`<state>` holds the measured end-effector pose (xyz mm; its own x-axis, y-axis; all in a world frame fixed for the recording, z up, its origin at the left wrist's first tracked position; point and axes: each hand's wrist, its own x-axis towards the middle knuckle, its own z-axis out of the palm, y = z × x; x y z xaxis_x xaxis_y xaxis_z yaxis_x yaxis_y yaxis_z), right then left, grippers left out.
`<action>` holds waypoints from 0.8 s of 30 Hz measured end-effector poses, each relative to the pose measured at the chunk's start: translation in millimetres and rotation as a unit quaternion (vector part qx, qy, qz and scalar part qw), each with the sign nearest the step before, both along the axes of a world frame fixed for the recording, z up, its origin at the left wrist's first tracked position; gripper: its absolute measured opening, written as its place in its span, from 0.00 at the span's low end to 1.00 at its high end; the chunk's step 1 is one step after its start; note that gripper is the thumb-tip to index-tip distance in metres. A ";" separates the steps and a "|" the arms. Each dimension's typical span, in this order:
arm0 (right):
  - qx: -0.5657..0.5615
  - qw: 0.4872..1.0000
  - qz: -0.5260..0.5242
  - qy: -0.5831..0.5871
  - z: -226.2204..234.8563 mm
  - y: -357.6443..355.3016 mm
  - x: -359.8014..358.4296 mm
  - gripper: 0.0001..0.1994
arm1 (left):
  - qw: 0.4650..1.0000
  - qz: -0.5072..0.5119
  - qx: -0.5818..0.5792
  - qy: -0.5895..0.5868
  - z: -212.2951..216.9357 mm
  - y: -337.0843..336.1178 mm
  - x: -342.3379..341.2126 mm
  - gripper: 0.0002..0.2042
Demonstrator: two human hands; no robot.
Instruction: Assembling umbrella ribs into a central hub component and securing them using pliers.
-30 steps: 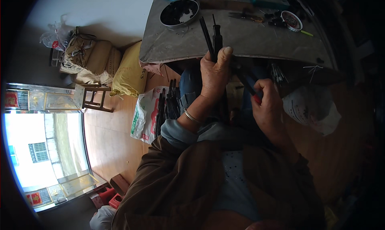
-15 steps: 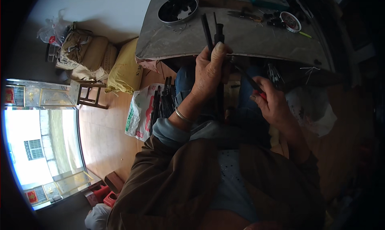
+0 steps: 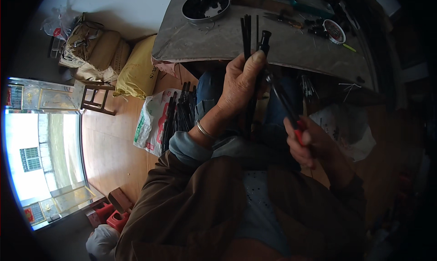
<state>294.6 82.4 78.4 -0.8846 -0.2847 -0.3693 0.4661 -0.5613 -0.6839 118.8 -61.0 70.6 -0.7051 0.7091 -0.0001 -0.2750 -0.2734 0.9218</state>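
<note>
My left hand (image 3: 240, 81) is closed round several slim black rods (image 3: 247, 35), held upright in front of the table. A thicker black fitting with a flared end (image 3: 264, 40) stands up beside its thumb. Lower and to the right, my right hand (image 3: 306, 140) grips a long dark tool with a red handle (image 3: 284, 99). The tool's shiny metal end is close under my left thumb and fingers; whether it touches the rods I cannot tell. Some of my right fingers are smeared by motion.
On the grey table (image 3: 200, 45) are a round pan (image 3: 183, 16) of small black parts, pliers (image 3: 283, 19) and a white-rimmed dish (image 3: 337, 42). Black rods (image 3: 184, 111) lie on a printed plastic bag (image 3: 147, 120) at left, near a yellow sack (image 3: 135, 70) and a wooden stool (image 3: 101, 102).
My right hand has moved lower and its fingers have shifted on the red handle; the tool now points more steeply upward. My left hand and the rods appear slightly farther right.
</note>
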 end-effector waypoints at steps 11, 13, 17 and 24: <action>0.534 0.831 -0.053 0.145 20.4 25.2 -5.7 0.13 | 0.994 0.038 -0.044 0.096 1.5 0.0 6.5 0.24; 0.246 0.968 -0.034 -0.031 27.8 17.0 -1.3 0.08 | 0.997 0.044 -0.021 0.057 1.3 2.6 7.0 0.24; 0.067 0.995 0.076 0.012 1.3 24.7 7.2 0.13 | 0.996 0.042 -0.028 0.072 6.2 10.1 14.7 0.24; 0.662 0.697 -0.091 0.259 18.0 34.1 -11.2 0.15 | 0.998 0.035 -0.013 0.059 1.5 7.9 6.8 0.23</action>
